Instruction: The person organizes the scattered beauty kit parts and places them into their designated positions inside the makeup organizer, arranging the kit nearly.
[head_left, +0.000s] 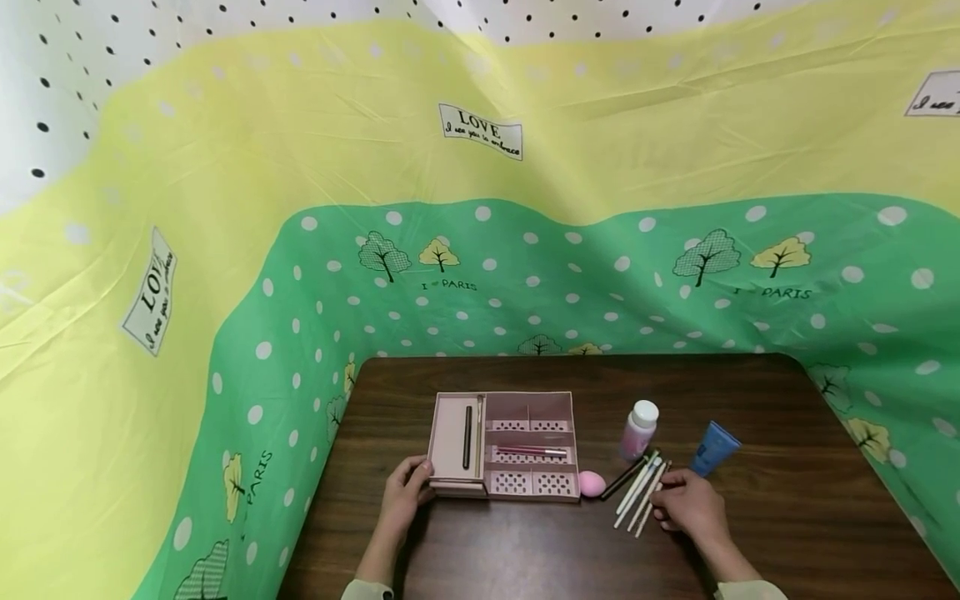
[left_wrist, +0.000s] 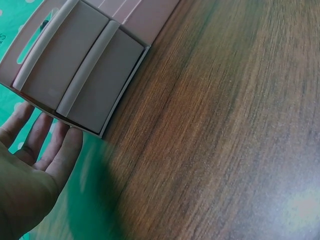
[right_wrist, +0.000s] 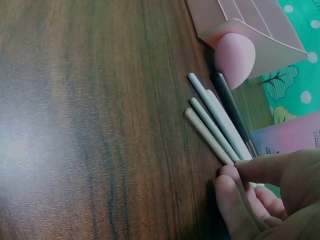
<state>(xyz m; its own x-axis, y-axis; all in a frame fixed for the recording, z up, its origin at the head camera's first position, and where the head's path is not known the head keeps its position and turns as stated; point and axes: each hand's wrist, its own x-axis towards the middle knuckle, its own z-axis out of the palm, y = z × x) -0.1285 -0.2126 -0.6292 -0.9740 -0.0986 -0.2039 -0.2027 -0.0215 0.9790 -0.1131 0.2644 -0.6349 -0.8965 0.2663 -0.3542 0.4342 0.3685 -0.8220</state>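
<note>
Beige stick (right_wrist: 207,134), near its middle, in right grip (head_left: 693,507)

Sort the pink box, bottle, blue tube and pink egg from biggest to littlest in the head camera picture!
1. Pink box, easily largest
2. Bottle and blue tube: too close to rank surely
3. Pink egg, smallest

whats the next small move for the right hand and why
Probably to lift the beige stick clear of the white sticks beside it: the right hand appears to pinch its end, while the left hand touches the pink organizer, where other slim sticks lie.
</note>
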